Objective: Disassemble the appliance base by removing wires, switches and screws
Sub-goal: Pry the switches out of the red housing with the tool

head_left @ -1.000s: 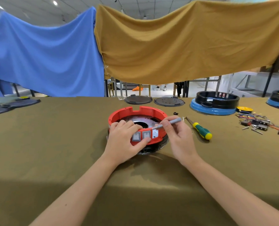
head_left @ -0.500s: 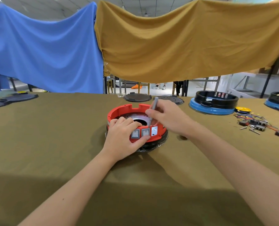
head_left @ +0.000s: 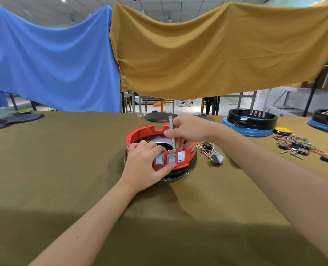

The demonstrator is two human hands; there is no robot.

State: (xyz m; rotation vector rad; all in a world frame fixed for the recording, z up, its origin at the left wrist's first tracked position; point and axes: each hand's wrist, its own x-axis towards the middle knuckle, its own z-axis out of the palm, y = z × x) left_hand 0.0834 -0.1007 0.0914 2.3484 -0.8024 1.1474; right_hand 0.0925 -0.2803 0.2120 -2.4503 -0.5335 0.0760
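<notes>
The round red plastic appliance base sits near the middle of the olive-cloth-covered surface, with a wide bare stretch of cloth on its near side and to its left, reaching the near edge. To the right the room is tighter: a loose grey rocker switch with pale wires lies just beside the base, and farther right a heap of coloured wires and small black switches spreads toward a black ring on a blue base.

The left hand grips the front wall of the red base, thumb under the two grey switches seated there, fingers curled over the rim. The right hand pinches a slim grey screwdriver, held nearly upright, its tip going down behind the switches inside the rim; the tip itself is hidden. A third opening beside the switches shows only pale glare.

A second ago the screwdriver lay almost level across the rim; now it stands up, and the right forearm has swung across the cloth where a green-and-yellow-handled screwdriver was showing.
</notes>
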